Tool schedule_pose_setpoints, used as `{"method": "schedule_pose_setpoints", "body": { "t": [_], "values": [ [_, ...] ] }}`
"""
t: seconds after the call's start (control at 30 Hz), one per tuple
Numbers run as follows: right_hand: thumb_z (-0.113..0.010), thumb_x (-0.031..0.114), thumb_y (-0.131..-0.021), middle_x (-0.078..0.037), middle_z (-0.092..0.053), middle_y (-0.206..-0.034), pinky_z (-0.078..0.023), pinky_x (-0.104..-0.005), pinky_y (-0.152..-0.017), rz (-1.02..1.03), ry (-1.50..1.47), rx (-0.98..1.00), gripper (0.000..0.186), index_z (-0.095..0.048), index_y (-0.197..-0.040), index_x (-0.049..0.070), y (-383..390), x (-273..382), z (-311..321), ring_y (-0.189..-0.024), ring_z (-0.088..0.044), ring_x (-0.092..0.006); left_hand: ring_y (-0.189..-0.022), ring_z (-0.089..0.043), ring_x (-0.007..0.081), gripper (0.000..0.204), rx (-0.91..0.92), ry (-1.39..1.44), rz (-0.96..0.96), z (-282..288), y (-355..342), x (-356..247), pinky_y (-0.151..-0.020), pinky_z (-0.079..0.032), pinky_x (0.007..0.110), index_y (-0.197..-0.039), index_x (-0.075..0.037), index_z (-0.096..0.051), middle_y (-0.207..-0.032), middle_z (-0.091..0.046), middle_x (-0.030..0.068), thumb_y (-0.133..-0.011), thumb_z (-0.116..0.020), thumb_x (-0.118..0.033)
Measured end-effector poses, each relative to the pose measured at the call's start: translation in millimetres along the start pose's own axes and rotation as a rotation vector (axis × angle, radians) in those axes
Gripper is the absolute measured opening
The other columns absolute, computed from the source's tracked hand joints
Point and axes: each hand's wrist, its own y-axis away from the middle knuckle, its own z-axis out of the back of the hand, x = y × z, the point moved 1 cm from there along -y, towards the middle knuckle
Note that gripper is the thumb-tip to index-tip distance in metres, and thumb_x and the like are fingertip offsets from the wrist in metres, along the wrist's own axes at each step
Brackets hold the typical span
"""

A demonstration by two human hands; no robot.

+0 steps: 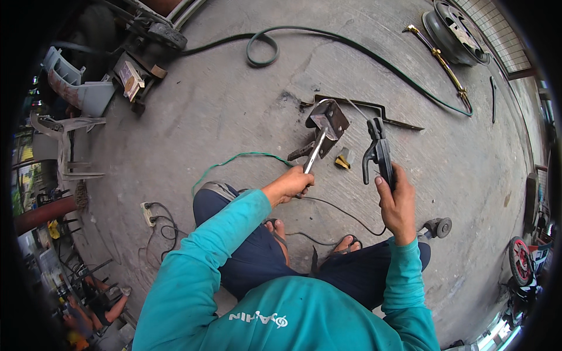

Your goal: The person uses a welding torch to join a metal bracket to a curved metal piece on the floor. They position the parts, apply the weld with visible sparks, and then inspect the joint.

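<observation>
My left hand (295,184) is closed around the silver bar (316,152) that joins a dark steel bracket (336,120) with a plate and holes, in front of me. My right hand (396,199) grips a black electrode holder (380,146), with a thin rod (357,108) clamped in it and angled up-left, beside the bracket. A bent flat steel strip (404,125) lies behind both. A small yellow and grey piece (343,161) rests on the concrete floor (468,175) between my hands.
A looping hose (351,41), torch (436,52) and wheel rim (448,35) lie ahead. An angle grinder (439,227) is right of my knee. A power strip (147,213) with cables, a plastic chair (61,137) and another person's leg (114,310) are at left.
</observation>
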Motion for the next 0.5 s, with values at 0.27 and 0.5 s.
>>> {"method": "schedule_pose_setpoints", "body": {
  "t": [0.27, 0.5],
  "values": [
    [-0.066, 0.019, -0.101, -0.026, -0.068, -0.090, -0.052, -0.0469, -0.076, 0.123, 0.220, 0.055, 0.044, -0.056, -0.139, -0.002, -2, -18, -34, -0.081, -0.068, -0.0418, -0.067, -0.056, 0.0154, 0.051, -0.024, -0.076, 0.012, -22, -7, 10, -0.058, -0.047, 0.034, -0.136, 0.006, -0.050, -0.089, -0.058, 0.0083, -0.091, -0.064, -0.011],
    [-0.062, 0.017, -0.095, -0.030, -0.071, -0.112, -0.052, -0.0558, -0.091, 0.079, 0.410, 0.162, 0.053, -0.052, -0.146, 0.004, -48, 17, 16, -0.104, -0.067, -0.0493, -0.066, -0.058, 0.0142, 0.044, -0.084, -0.118, -0.080, -9, -9, 18, -0.053, -0.045, 0.033, -0.132, 0.004, -0.055, -0.085, -0.060, 0.0075, -0.092, -0.061, -0.013]
  ]
}}
